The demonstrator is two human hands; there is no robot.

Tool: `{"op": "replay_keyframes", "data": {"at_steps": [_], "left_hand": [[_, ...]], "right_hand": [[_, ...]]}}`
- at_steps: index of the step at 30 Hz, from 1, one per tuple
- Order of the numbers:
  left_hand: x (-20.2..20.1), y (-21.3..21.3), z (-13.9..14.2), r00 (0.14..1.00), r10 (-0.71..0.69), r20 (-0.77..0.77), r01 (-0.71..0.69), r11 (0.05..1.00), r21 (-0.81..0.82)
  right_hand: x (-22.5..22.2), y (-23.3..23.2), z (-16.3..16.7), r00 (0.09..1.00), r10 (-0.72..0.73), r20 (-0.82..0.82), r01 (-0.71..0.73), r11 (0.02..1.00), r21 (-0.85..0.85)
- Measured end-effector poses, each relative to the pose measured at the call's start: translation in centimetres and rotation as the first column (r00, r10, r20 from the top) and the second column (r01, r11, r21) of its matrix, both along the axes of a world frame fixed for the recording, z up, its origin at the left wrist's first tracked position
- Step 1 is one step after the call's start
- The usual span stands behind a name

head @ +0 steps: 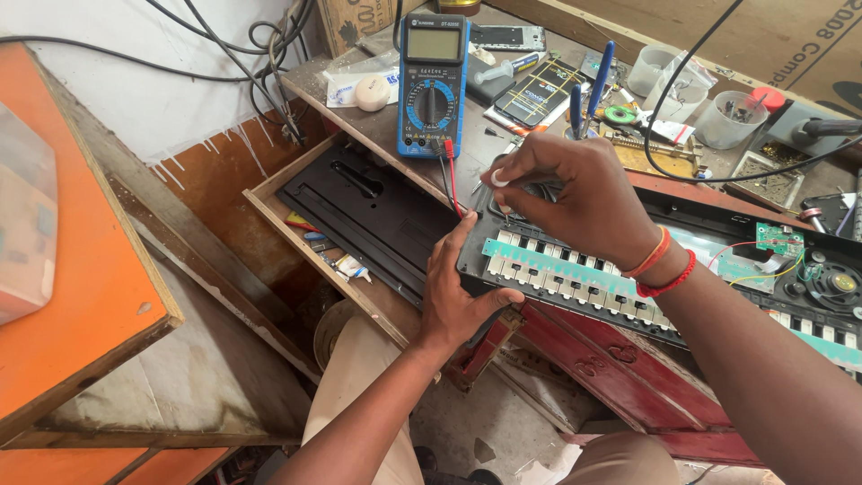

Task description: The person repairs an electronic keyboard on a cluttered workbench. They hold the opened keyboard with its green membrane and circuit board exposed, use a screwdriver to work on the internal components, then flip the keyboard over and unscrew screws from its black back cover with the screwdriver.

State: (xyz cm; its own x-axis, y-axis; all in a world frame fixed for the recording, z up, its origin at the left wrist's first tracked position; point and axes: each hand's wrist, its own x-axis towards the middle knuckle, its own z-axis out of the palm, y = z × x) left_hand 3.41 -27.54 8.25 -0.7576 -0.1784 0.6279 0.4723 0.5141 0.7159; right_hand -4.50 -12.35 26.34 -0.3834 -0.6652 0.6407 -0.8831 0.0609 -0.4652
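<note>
Here, left hand [453, 301] at keyboard [628, 269] edge, right hand [575, 193] above

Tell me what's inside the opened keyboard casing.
Inside the keyboard casing: a row of white keys under a green strip board, a small green circuit board, a speaker. The right hand covers the left end.

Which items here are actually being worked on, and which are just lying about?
In use: opened black electronic keyboard with green circuit strip; left hand steadying its end; right hand inside it.

Lying about: blue digital multimeter, clear plastic cups, blue-handled pliers, black plastic panel.
</note>
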Motion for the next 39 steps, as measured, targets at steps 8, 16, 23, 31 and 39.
{"op": "replay_keyframes", "data": {"at_steps": [8, 16, 23, 31, 39], "left_hand": [[0.04, 0.17, 0.01, 1.0, 0.006, 0.002, -0.006, 1.0, 0.003], [-0.15, 0.36, 0.11, 1.0, 0.015, -0.011, -0.015, 1.0, -0.014], [-0.15, 0.47, 0.16, 1.0, 0.015, -0.022, -0.015, 1.0, -0.001], [-0.15, 0.47, 0.25, 1.0, 0.022, -0.008, -0.022, 1.0, -0.012], [-0.14, 0.56, 0.2, 0.999, 0.009, 0.035, -0.009, 1.0, -0.005]], "right_hand": [[0.23, -0.03, 0.21, 0.991, -0.121, -0.057, 0.123, 0.991, 0.045], [-0.03, 0.08, 0.04, 0.99, -0.133, -0.055, 0.139, 0.984, 0.109], [-0.28, 0.38, 0.15, 1.0, 0.017, 0.019, -0.018, 0.999, 0.037], [-0.51, 0.42, -0.17, 0.967, -0.251, -0.051, 0.256, 0.954, 0.156], [-0.53, 0.5, -0.28, 0.996, 0.045, 0.077, -0.046, 0.999, 0.011]]}}
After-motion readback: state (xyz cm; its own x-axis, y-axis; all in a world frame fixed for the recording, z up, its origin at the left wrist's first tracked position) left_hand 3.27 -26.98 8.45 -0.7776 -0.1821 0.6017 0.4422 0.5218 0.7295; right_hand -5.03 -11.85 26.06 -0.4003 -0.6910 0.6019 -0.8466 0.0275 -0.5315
